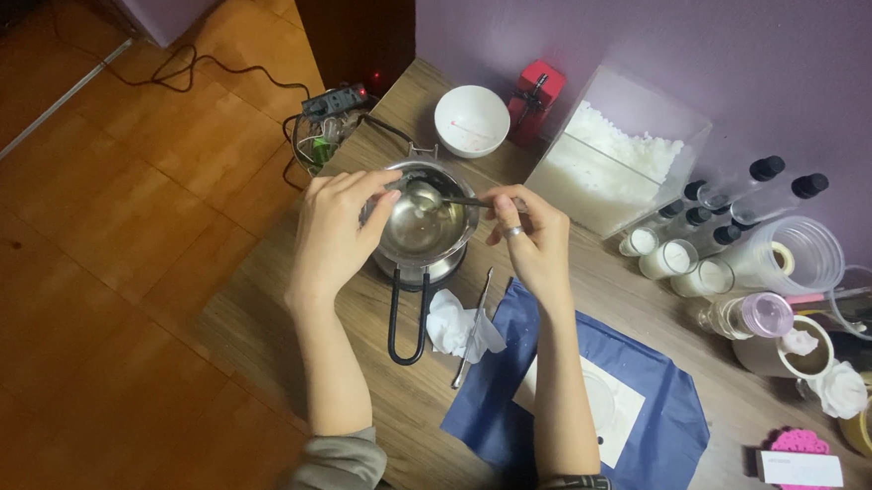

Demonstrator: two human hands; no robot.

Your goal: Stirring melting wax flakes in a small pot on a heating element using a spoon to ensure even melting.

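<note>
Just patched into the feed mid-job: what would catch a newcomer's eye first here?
Both hands meet over the small steel pot at the table's middle: the left hand at its rim, the right hand in a grip on a spoon over it. Behind, a clear box of white flakes stands against the purple wall.

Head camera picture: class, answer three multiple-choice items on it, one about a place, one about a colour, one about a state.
1. Where does the white bowl stand?
A. beyond the metal pot
B. on the blue bag
C. on the floor

2. What colour is the pot's looped handle?
A. red
B. black
C. yellow

3. What is the right hand doing?
A. resting flat on the table
B. holding a spoon over the pot
C. gripping the clear box of white flakes

Answers: 1 A, the bowl sits behind the pot near the wall; 2 B, the loop is black; 3 B, its fingers pinch the spoon's handle.
</note>
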